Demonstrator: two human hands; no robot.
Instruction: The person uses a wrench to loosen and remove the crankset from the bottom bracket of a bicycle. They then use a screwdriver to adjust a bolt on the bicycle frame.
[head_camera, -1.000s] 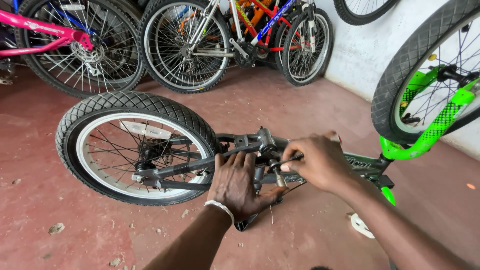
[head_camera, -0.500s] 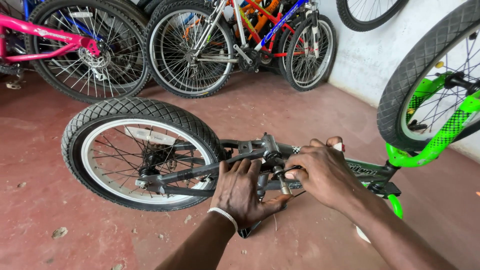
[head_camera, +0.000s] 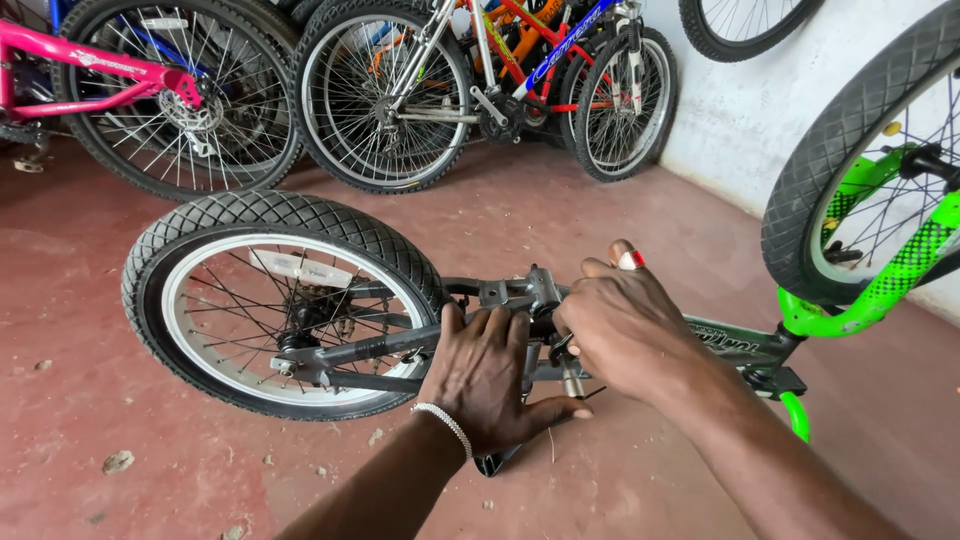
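Note:
A small bicycle lies upside down on the red floor, its dark frame (head_camera: 730, 345) running to a bright green fork (head_camera: 880, 290). Its rear wheel (head_camera: 275, 300), knobbly tyre on a white rim, stands at the left. My left hand (head_camera: 485, 380), with a bead bracelet at the wrist, presses flat on the black frame stays near the crank area (head_camera: 520, 295). My right hand (head_camera: 625, 325) is closed over the same spot, gripping a small metal part that its fingers mostly hide. The front wheel (head_camera: 850, 170) rises at the right edge.
Several bicycles lean along the back: a pink one (head_camera: 110, 70) at the left, silver, blue and red ones (head_camera: 500, 70) in the middle. A white wall (head_camera: 760, 110) stands at the right with a tyre (head_camera: 740, 25) hanging on it. Small debris dots the floor.
My view has moved closer and a little right. My right hand has shifted left over the crank area and closed down; my left hand stays pressed on the frame.

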